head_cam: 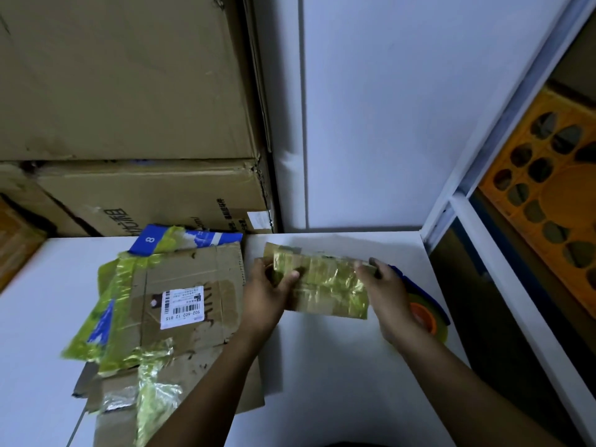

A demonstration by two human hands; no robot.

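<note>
- A white table point(322, 375) is carrying the work, and a person is standing over it with both bare forearms reaching in from the near edge.
- On the near left, a flattened brown cardboard carton point(200, 279) is lying on the table. It has a white barcode shipping label point(182, 306), and loose, crinkled strips of yellow-green tape are hanging off it.
- Just beyond, the left hand point(267, 291) is gripping the left end of a small flat cardboard piece wrapped in glossy yellowish tape point(325, 285), with the thumb across its face.
- The right hand point(387, 285) is pinching the piece's right end. The piece is being held level, just above the table, between the carton and the table's right edge.
- Partly hidden under the right wrist, a blue tape dispenser with an orange core point(425, 312) is lying on the table.
- Tape is already covering nearly all of the piece's face, so the wrapping looks close to done. Smoothing the ends and setting the piece down appear to be what remains.
- Behind the table, large stacked brown cardboard boxes point(129, 91) are filling the left, against a plain white wall point(387, 108).
- At far right, an orange perforated plastic crate point(548, 188) is showing behind a white frame.
</note>
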